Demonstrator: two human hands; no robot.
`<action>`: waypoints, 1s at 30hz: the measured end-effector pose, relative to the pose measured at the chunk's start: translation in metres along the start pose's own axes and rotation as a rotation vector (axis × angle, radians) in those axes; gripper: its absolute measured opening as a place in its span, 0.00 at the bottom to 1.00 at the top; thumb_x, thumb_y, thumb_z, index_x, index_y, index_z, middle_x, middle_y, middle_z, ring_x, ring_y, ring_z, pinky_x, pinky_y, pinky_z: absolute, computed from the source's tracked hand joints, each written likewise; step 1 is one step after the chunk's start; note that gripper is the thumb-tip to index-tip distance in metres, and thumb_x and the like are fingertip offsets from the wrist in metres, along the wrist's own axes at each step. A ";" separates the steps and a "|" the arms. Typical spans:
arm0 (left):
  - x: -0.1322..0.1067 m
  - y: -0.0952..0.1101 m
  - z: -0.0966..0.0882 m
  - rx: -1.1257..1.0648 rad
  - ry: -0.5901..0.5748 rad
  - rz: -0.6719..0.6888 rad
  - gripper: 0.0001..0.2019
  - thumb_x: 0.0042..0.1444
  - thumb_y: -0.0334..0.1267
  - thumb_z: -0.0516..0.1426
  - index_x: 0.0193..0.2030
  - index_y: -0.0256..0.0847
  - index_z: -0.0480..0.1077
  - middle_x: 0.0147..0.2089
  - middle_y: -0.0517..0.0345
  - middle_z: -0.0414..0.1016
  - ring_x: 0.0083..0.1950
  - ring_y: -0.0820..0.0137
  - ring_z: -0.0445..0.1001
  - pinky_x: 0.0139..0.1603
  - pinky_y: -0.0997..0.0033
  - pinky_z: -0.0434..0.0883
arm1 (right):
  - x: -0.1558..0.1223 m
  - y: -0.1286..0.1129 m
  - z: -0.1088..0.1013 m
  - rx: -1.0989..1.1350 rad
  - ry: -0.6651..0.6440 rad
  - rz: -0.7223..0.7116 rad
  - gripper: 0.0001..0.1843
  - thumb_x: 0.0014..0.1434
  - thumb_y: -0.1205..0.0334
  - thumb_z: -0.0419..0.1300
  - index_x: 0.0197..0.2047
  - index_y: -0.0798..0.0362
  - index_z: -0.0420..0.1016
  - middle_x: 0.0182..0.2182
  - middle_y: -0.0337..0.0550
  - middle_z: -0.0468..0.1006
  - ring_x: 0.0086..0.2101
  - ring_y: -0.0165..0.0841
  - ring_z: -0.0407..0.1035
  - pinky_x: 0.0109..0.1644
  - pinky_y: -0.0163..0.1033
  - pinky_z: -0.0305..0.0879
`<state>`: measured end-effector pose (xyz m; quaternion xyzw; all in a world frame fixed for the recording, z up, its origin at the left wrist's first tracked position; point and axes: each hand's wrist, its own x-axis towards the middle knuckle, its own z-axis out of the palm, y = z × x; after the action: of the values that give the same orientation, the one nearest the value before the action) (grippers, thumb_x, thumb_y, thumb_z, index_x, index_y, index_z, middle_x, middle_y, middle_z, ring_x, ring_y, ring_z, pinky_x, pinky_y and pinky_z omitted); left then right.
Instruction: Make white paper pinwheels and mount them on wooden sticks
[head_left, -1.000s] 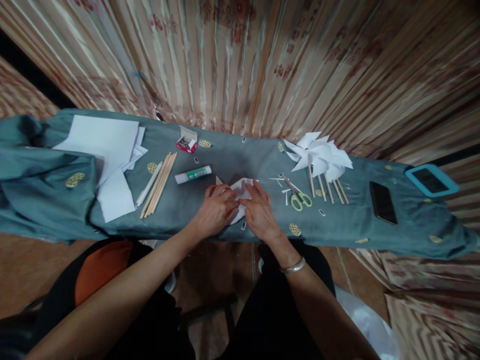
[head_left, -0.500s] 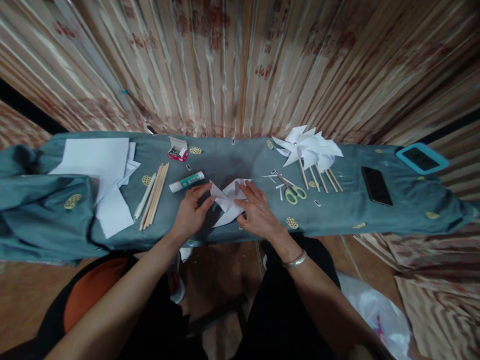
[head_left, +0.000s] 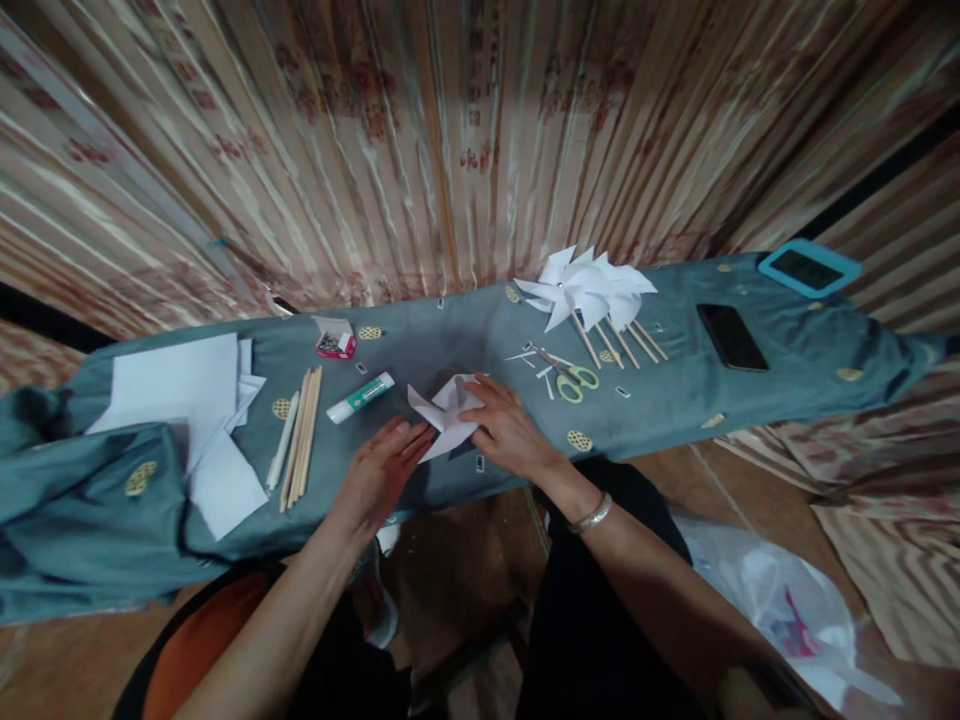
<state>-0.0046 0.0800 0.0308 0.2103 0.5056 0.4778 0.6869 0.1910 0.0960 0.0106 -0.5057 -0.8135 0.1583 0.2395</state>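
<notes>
A white paper pinwheel (head_left: pixel 448 425) with folded blades lies on the cloth-covered table in front of me. My right hand (head_left: pixel 510 428) grips its right side, thumb and fingers on the paper. On the lower left, my left hand (head_left: pixel 384 468) has its fingers stretched out close together, their tips at the pinwheel's edge. No stick shows on this pinwheel. A glue stick (head_left: pixel 361 398) lies just beyond my left hand. Green-handled scissors (head_left: pixel 574 380) rest among thin paper scraps (head_left: pixel 547 378) past my right hand.
Several finished pinwheels on sticks (head_left: pixel 585 290) lie at the back right, near a black phone (head_left: pixel 732 337) and a blue-framed device (head_left: pixel 810 268). To the left are wooden sticks (head_left: pixel 301 440), a white pen (head_left: pixel 283 440), paper sheets (head_left: pixel 176 385) and a small red box (head_left: pixel 334 340).
My left hand has let go of the pinwheel's left blade and moved down toward its lower edge, fingers straightened. My right hand keeps hold. The whole view has tilted.
</notes>
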 end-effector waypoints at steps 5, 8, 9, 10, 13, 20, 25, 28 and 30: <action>0.009 -0.011 0.012 -0.003 -0.118 -0.093 0.10 0.50 0.37 0.63 0.37 0.32 0.76 0.37 0.48 0.81 0.40 0.64 0.79 0.42 0.70 0.75 | -0.006 -0.006 0.001 0.012 0.010 -0.071 0.18 0.57 0.73 0.54 0.46 0.52 0.80 0.63 0.50 0.66 0.66 0.43 0.50 0.65 0.57 0.53; 0.015 -0.015 0.014 0.000 -0.164 -0.104 0.13 0.45 0.38 0.66 0.35 0.30 0.77 0.32 0.48 0.81 0.33 0.65 0.79 0.35 0.73 0.74 | -0.009 -0.010 0.002 -0.047 0.065 -0.130 0.17 0.58 0.72 0.54 0.47 0.52 0.79 0.63 0.52 0.65 0.67 0.44 0.49 0.64 0.57 0.54; 0.016 -0.015 0.014 0.007 -0.173 -0.107 0.14 0.43 0.38 0.67 0.35 0.29 0.77 0.31 0.48 0.81 0.31 0.66 0.79 0.34 0.73 0.73 | -0.011 -0.012 0.002 -0.069 0.081 -0.151 0.17 0.58 0.72 0.53 0.47 0.53 0.78 0.63 0.53 0.64 0.67 0.44 0.48 0.64 0.57 0.54; 0.015 -0.014 0.015 0.016 -0.173 -0.105 0.15 0.41 0.38 0.68 0.35 0.29 0.78 0.31 0.48 0.81 0.30 0.66 0.78 0.33 0.73 0.73 | -0.012 -0.013 0.001 -0.089 0.094 -0.173 0.18 0.58 0.72 0.53 0.48 0.53 0.77 0.64 0.54 0.63 0.67 0.44 0.46 0.64 0.56 0.54; 0.009 -0.008 0.016 0.056 -0.134 -0.055 0.18 0.35 0.37 0.71 0.34 0.31 0.78 0.30 0.50 0.81 0.28 0.66 0.78 0.30 0.72 0.72 | -0.016 -0.020 -0.001 -0.130 0.108 -0.222 0.21 0.56 0.72 0.54 0.53 0.55 0.73 0.66 0.57 0.57 0.68 0.45 0.42 0.64 0.55 0.53; 0.002 0.004 0.021 0.137 -0.019 0.115 0.20 0.29 0.38 0.73 0.33 0.33 0.79 0.32 0.51 0.82 0.28 0.69 0.76 0.32 0.72 0.72 | -0.020 -0.033 -0.006 -0.114 0.068 -0.192 0.31 0.57 0.51 0.61 0.61 0.55 0.64 0.69 0.62 0.48 0.69 0.50 0.35 0.64 0.61 0.49; 0.001 0.005 0.020 0.156 -0.014 0.133 0.20 0.28 0.38 0.73 0.32 0.34 0.79 0.33 0.51 0.82 0.29 0.70 0.75 0.33 0.73 0.72 | -0.022 -0.033 -0.007 0.003 0.095 -0.165 0.31 0.59 0.45 0.58 0.61 0.50 0.64 0.71 0.54 0.43 0.70 0.48 0.33 0.65 0.61 0.48; 0.002 0.002 0.018 0.140 -0.013 0.125 0.18 0.29 0.38 0.73 0.31 0.35 0.80 0.34 0.51 0.83 0.29 0.71 0.75 0.33 0.73 0.72 | -0.023 -0.032 -0.007 0.091 0.117 -0.151 0.29 0.61 0.45 0.56 0.60 0.51 0.67 0.71 0.52 0.44 0.70 0.47 0.34 0.66 0.60 0.47; 0.003 0.001 0.016 0.127 -0.018 0.125 0.18 0.30 0.37 0.73 0.32 0.35 0.80 0.33 0.52 0.82 0.29 0.70 0.75 0.33 0.72 0.72 | -0.023 -0.032 -0.008 0.129 0.118 -0.142 0.27 0.62 0.44 0.56 0.59 0.50 0.69 0.71 0.51 0.45 0.70 0.47 0.34 0.67 0.61 0.45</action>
<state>0.0099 0.0861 0.0366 0.2889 0.5148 0.4849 0.6453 0.1804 0.0613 0.0275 -0.4389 -0.8198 0.1629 0.3298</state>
